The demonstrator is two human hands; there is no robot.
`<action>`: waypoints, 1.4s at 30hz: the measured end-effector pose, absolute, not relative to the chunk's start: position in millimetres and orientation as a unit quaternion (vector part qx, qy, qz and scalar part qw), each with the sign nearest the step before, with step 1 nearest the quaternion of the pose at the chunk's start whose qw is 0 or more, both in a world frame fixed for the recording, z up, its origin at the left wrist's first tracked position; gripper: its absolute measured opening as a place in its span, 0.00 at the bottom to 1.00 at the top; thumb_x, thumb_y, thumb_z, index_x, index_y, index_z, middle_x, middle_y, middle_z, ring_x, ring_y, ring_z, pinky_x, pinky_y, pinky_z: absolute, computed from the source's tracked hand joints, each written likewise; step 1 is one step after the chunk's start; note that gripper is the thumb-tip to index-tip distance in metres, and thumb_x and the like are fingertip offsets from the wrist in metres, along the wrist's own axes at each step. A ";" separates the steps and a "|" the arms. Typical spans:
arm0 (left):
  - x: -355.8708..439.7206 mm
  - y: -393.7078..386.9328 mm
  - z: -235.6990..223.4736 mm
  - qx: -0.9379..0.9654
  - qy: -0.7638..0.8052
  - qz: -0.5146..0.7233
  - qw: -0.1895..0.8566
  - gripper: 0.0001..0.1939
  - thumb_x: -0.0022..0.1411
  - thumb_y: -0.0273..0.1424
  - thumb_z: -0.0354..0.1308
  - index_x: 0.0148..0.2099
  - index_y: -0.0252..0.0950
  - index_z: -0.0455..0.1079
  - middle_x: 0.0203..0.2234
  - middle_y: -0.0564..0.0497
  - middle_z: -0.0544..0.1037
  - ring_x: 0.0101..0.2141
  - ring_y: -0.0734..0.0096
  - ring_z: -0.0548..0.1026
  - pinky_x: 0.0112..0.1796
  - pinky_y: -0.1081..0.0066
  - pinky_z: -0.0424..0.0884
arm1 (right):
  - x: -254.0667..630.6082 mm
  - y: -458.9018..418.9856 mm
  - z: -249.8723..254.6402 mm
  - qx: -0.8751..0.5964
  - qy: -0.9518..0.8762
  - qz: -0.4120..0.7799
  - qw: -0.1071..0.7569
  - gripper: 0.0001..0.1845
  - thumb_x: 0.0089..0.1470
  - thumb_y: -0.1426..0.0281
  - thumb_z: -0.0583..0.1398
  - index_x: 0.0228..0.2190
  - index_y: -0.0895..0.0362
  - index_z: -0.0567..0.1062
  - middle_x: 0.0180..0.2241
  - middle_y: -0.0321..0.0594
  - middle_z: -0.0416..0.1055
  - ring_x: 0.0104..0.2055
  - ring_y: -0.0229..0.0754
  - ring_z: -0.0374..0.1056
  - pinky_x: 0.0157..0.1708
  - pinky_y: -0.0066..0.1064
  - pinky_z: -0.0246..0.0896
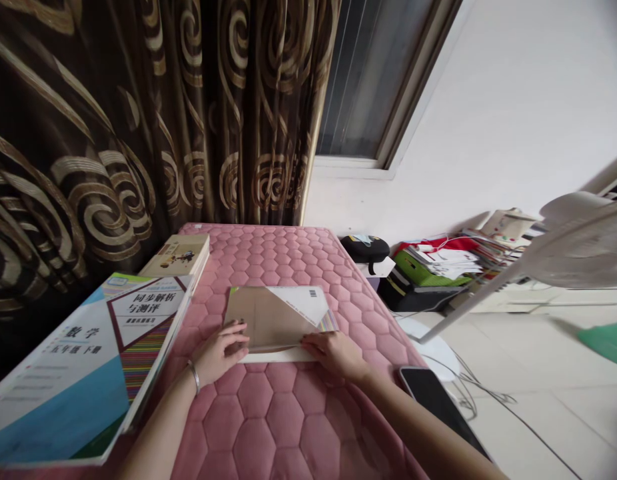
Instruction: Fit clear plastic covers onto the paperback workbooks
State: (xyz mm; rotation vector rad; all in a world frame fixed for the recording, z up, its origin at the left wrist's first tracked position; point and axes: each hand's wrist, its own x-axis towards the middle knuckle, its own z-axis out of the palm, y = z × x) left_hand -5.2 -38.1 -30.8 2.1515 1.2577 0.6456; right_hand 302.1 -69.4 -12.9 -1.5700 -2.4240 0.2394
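Note:
A closed book (271,317) with a brown and white back cover lies flat on a pink quilted surface. The barcode is at its far edge, and pale page edges show along the near side. My left hand (219,352), with a bracelet on the wrist, curls its fingers over the near left corner. At the near right corner my right hand (336,353) grips the book, fingertips on the cover. Left of my hands, a large workbook (88,360) with blue, white and striped artwork lies on a stack. Behind it sits a thick beige book (176,257).
A dark phone (438,407) lies at the surface's right edge. Beyond that stands a white fan (583,247), with cables (488,390) on the tiled floor. Papers and bags (433,263) are piled by the wall. A patterned curtain (188,113) hangs behind.

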 end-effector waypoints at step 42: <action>58.8 -133.9 -77.0 0.937 0.295 0.100 -0.157 0.15 0.59 0.24 0.50 0.48 0.28 0.70 0.41 0.31 0.78 0.39 0.51 0.78 0.25 0.64 0.72 | 267.2 42.8 138.7 -0.618 -0.776 -0.104 0.066 0.20 0.65 0.65 0.44 0.46 0.57 0.71 0.42 0.50 0.74 0.43 0.47 0.70 0.39 0.32 0.59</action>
